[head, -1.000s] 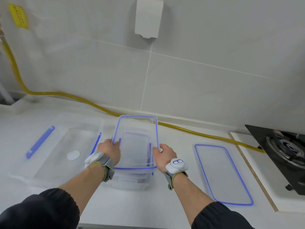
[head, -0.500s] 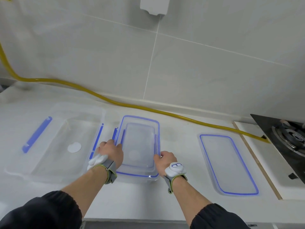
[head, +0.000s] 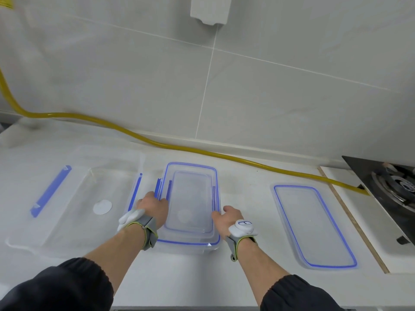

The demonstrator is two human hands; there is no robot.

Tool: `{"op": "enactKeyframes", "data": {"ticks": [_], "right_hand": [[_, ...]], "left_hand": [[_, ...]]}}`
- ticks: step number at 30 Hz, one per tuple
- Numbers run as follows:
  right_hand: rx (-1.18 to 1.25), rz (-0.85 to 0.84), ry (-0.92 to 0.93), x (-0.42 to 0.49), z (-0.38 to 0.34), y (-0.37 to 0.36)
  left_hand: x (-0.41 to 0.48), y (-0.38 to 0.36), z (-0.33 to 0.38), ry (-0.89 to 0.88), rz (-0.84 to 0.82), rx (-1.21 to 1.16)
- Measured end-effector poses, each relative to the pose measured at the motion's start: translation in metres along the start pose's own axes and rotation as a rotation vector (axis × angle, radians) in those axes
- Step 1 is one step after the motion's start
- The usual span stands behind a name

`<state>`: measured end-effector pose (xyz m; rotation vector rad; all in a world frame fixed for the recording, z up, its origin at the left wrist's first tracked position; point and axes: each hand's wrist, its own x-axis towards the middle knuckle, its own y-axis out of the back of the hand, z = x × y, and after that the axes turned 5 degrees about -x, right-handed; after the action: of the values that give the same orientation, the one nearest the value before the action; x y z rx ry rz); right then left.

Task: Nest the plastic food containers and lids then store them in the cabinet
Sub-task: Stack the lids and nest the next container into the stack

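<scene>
A clear rectangular container with a blue rim (head: 190, 242) rests on the white counter, with a smaller clear container (head: 190, 198) nested inside it. My left hand (head: 152, 208) grips its left side by the blue clip. My right hand (head: 226, 219) holds its right edge. To the left lies a large clear lid (head: 74, 198) with blue side clips and a round white sticker. On the right lies a flat clear lid with a blue seal (head: 314, 225).
A yellow hose (head: 179, 149) runs along the foot of the tiled wall to a black gas hob (head: 390, 187) at the far right. A white box (head: 211, 10) hangs on the wall above. The counter's front edge (head: 190, 307) is just below my arms.
The nested containers have come down from a raised position onto the counter. Both hands stayed on their sides. The camera tilted down and a little nearer.
</scene>
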<state>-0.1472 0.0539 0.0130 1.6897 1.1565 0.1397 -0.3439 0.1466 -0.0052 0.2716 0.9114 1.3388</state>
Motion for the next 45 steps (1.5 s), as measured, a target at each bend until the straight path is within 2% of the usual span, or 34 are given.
{"op": "enactKeyframes", "data": {"ticks": [5, 8, 13, 17, 21, 25, 31, 38, 45], "right_hand": [[0.172, -0.024, -0.055, 0.02, -0.005, 0.0], [0.192, -0.029, -0.077, 0.037, -0.012, -0.003], [0.165, -0.007, -0.041, 0.048, -0.009, -0.007], [0.149, 0.015, -0.05, 0.047, -0.008, -0.006], [0.192, 0.028, -0.009, 0.049, -0.006, -0.001], [0.163, 0.053, 0.003, 0.047, -0.013, -0.004], [-0.058, 0.117, 0.027, 0.04, -0.025, -0.01], [-0.127, 0.168, 0.034, 0.039, -0.032, -0.012], [-0.062, 0.066, 0.065, 0.037, -0.026, -0.005]], "left_hand": [[0.015, -0.001, 0.006, 0.025, -0.003, -0.124], [0.026, -0.001, 0.008, 0.038, -0.029, -0.142], [0.032, -0.003, 0.006, 0.04, -0.033, -0.109], [0.029, -0.004, 0.012, 0.035, 0.047, -0.085], [0.031, -0.009, 0.022, 0.011, 0.119, 0.064], [0.041, -0.021, 0.02, 0.005, 0.148, 0.139], [0.046, -0.035, 0.019, 0.038, 0.188, 0.275], [0.045, -0.033, 0.018, -0.086, 0.189, 0.401], [0.036, -0.028, 0.018, -0.047, 0.189, 0.247]]}}
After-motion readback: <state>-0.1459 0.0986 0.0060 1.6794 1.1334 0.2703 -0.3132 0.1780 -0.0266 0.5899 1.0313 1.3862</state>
